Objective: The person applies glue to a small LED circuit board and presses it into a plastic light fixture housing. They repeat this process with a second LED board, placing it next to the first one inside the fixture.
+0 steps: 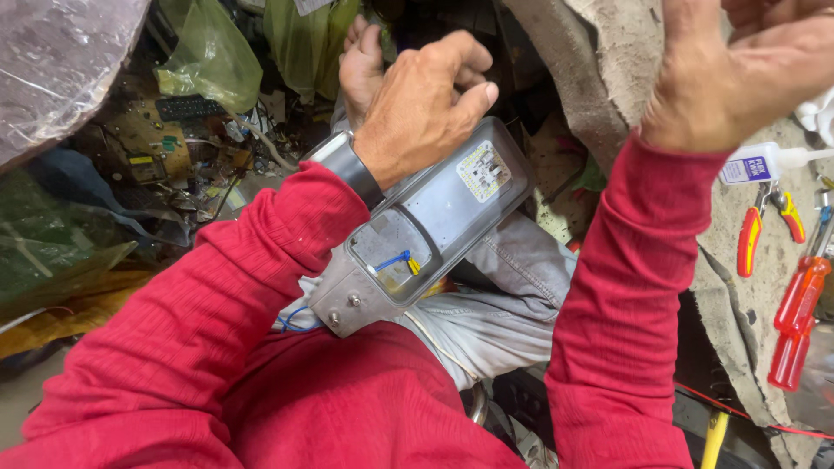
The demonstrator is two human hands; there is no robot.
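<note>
Head view: looking down onto lap and both arms in red sleeves.
Left hand: fingers curled in, thumb stretched to the right, resting on the upper end of the lamp housing; dark wristband just below it. Grip itself hidden behind the knuckles — cannot tell whether closed on the housing or only pressed against it.
Right hand: raised at upper right, palm side turned toward the camera, partly cut by the frame edge; nothing seen in it, degree of opening not clear.
Lamp housing: grey metal body, elongated, lying tilted across the lap on pale grey trousers, lower end toward the chest. Clear cover on top; square LED panel near the upper end; blue and yellow wires visible under the cover in the lower compartment; two screws on the bottom bracket; blue wire trailing out at the lower left.
Surface at right: worn grey covering, carrying a small white glue bottle, pliers with red and yellow grips, and a red-handled screwdriver — all well apart from both hands.
Background at left: green plastic bags, a circuit board, loose wires and scrap.
</note>
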